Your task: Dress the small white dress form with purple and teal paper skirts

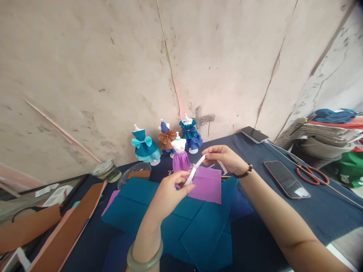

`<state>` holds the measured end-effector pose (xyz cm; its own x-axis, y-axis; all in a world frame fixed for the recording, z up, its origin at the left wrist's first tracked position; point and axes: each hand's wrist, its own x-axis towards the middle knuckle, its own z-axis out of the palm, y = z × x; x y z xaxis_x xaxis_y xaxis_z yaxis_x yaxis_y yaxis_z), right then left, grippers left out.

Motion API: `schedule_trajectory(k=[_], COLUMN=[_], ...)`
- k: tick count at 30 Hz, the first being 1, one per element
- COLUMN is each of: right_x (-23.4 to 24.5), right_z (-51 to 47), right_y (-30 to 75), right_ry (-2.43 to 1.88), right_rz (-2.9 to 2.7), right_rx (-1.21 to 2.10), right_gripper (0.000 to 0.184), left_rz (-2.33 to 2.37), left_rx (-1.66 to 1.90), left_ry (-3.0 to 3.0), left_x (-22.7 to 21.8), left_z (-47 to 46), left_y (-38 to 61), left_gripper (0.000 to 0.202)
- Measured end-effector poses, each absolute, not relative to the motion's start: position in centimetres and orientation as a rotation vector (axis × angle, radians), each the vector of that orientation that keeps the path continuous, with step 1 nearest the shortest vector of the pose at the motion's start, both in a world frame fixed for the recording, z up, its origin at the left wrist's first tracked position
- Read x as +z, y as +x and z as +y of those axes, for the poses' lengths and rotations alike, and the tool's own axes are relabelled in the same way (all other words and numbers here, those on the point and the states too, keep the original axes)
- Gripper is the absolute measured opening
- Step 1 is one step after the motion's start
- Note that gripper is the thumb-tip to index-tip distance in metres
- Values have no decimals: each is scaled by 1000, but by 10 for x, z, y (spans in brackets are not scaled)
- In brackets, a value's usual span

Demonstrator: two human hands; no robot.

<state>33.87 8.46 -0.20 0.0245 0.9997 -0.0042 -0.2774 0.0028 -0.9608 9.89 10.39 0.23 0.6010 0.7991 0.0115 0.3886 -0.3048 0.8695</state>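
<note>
A narrow white strip, which looks like tape or ribbon, stretches between my two hands. My left hand is closed on its lower end, with a bit of the strip showing between thumb and fingers. Higher up, my right hand pinches the other part, and a loose tail hangs below its fingers. Right under them lies a purple fabric piece, on top of several teal fabric pieces. Just behind my hands stands a small white dress form in a purple skirt.
Several dressed mini mannequins stand against the wall. A glass jar, a clear dish and brown fabric strips are at left. A phone, red-handled scissors, a second device and a cable lie at right.
</note>
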Motion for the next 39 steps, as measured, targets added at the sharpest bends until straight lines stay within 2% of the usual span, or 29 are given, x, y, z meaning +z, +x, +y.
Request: schedule_trajectory(k=[7,11,16,20,26,31,39], right_x=[1,1,-2,-4,-3,-3,-8], right_z=[79,75,71,74,77,79,82], right_y=[331,319,306,306,308,308,311], right_ry=[-960,-965,-972,-931,-946,-969,-945], right_rz=[-945,-1051,-1164,-1149,-1096,-1093,-1090], right_rx=[1452,1444,1387,1397,1403,1412,1458], right_gripper=[34,37,39,40,35,33,35], left_rz=[959,1041,1012,976,1020,940,858], left_rx=[470,637,780,744,722,654,649], left_ry=[1982,1980,1940,1845,1931,1811,1769], left_x=[-3,-6,-6,-1,-8,-13,-11], left_z=[102,103,101,97,100,101,102], left_y=[105,110,114,114,112,114,117], left_gripper=[37,44,34,23,23,32,30])
